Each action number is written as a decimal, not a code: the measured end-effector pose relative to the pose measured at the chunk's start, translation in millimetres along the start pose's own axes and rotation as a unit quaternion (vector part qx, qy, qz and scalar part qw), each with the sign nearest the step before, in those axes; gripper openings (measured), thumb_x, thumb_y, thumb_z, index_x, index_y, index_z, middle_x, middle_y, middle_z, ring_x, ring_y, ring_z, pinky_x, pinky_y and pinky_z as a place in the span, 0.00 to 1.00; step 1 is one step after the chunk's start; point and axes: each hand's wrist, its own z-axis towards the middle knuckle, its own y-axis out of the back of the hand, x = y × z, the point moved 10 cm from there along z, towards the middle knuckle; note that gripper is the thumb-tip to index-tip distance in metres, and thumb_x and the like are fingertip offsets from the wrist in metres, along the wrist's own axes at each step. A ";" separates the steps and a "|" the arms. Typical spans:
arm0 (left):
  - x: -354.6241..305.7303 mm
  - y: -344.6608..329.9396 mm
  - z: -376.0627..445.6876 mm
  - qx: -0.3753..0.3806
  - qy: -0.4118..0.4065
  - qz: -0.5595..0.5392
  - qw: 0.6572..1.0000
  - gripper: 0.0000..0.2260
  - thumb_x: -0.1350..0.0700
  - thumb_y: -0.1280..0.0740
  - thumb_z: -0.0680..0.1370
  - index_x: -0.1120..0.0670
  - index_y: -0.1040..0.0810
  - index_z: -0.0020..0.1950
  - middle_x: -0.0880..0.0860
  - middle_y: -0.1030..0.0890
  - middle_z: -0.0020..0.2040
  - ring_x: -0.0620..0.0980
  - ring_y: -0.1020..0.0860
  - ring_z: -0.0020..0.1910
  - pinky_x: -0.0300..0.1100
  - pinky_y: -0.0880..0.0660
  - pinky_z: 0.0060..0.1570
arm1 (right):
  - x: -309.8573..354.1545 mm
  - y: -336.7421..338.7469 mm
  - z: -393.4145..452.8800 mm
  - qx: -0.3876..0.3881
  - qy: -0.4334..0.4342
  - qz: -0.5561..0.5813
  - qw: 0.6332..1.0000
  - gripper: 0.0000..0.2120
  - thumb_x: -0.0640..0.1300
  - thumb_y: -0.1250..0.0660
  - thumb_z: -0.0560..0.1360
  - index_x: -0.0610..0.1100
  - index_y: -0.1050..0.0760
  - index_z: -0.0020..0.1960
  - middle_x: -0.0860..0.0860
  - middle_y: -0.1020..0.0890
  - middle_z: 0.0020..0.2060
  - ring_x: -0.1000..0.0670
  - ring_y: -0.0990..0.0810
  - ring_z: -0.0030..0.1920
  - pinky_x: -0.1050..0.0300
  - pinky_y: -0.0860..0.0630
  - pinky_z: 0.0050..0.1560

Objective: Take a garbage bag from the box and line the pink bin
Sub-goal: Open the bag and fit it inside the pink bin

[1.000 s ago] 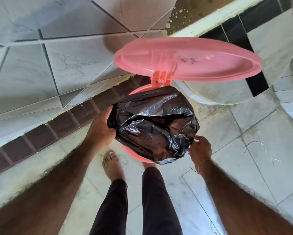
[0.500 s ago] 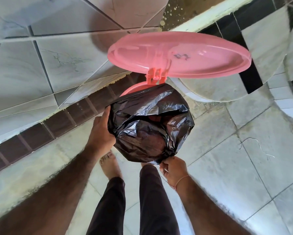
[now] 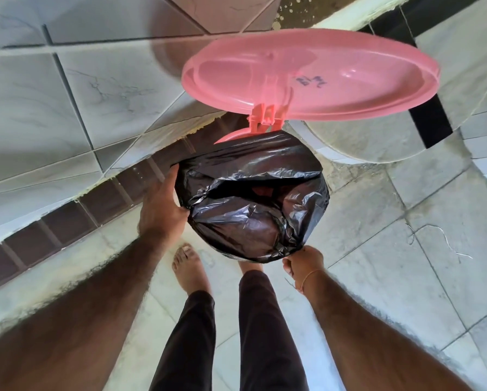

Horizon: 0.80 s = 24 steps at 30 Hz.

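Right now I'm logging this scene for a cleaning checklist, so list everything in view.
garbage bag: one, black, stretched over the bin's mouth
pink bin: one, only a sliver of rim shows behind the bag
lid: one, pink, hinged open above the bag
floor tiles: many, grey, underfoot
wall tiles: many, pale grey with a brown band, left
left hand: one, pressed flat on the bag's side
right hand: one, pinches the bag's near edge
feet: two, bare, below the bin

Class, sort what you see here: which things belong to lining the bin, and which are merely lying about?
Part of the job:
black garbage bag, stretched over the bin mouth
pink bin, mostly covered
pink lid, hinged open
left hand, against the bag's side
right hand, pinching the bag's edge

Lying about:
thin white string on the floor tiles
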 end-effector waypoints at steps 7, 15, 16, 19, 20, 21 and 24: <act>-8.6 -4.1 19.6 0.046 -0.010 0.003 0.999 0.31 0.65 0.35 0.70 0.42 0.30 0.69 0.53 0.17 0.52 0.55 0.19 0.43 0.41 0.24 0.35 | 110.3 60.8 -54.8 -0.240 0.288 -0.023 0.927 0.08 0.35 0.40 0.72 0.41 0.25 0.49 0.38 0.18 0.49 0.38 0.21 0.51 0.56 0.33 0.42; -22.2 -14.4 42.6 0.165 0.000 -0.065 0.984 0.23 0.72 0.37 0.71 0.47 0.20 0.56 0.51 0.17 0.48 0.50 0.20 0.44 0.39 0.28 0.37 | 187.6 -33.3 -90.2 -0.117 0.482 -0.296 0.816 0.26 0.53 0.35 0.75 0.44 0.34 0.70 0.41 0.26 0.63 0.38 0.29 0.64 0.43 0.33 0.65; -27.6 -10.4 53.4 0.183 -0.018 -0.056 0.981 0.22 0.72 0.37 0.72 0.49 0.20 0.58 0.50 0.18 0.49 0.50 0.21 0.48 0.38 0.29 0.40 | 193.3 -37.3 -85.7 -0.107 0.473 -0.298 0.822 0.27 0.54 0.36 0.75 0.44 0.35 0.71 0.41 0.27 0.65 0.39 0.30 0.65 0.42 0.34 0.66; 14.8 -51.4 65.3 0.128 0.084 -0.043 0.987 0.20 0.68 0.39 0.76 0.56 0.25 0.66 0.57 0.20 0.53 0.53 0.24 0.52 0.47 0.27 0.49 | 209.6 -45.3 -68.3 -0.055 0.434 -0.280 0.855 0.23 0.56 0.40 0.78 0.43 0.31 0.67 0.41 0.24 0.62 0.39 0.27 0.63 0.48 0.32 0.64; 51.1 -46.1 63.8 0.052 0.106 0.002 0.993 0.18 0.64 0.41 0.78 0.58 0.28 0.68 0.62 0.21 0.57 0.57 0.23 0.56 0.52 0.26 0.55 | 214.7 -46.9 -62.0 -0.041 0.420 -0.279 0.863 0.21 0.56 0.41 0.78 0.43 0.28 0.64 0.41 0.22 0.59 0.39 0.25 0.61 0.52 0.31 0.60; 93.8 -83.1 42.1 0.025 0.130 0.021 0.991 0.16 0.62 0.44 0.80 0.60 0.32 0.68 0.65 0.22 0.59 0.62 0.23 0.59 0.57 0.26 0.59 | 220.5 -48.4 -58.2 -0.035 0.413 -0.283 0.865 0.19 0.55 0.41 0.79 0.42 0.26 0.60 0.41 0.20 0.57 0.40 0.24 0.59 0.55 0.31 0.56; 211.4 -216.1 8.3 -0.026 0.118 0.048 0.991 0.11 0.65 0.49 0.82 0.60 0.35 0.62 0.64 0.22 0.55 0.63 0.23 0.55 0.59 0.26 0.52 | 236.9 -54.4 -53.2 -0.023 0.413 -0.306 0.857 0.16 0.53 0.40 0.79 0.42 0.23 0.56 0.43 0.18 0.54 0.42 0.22 0.57 0.60 0.35 0.49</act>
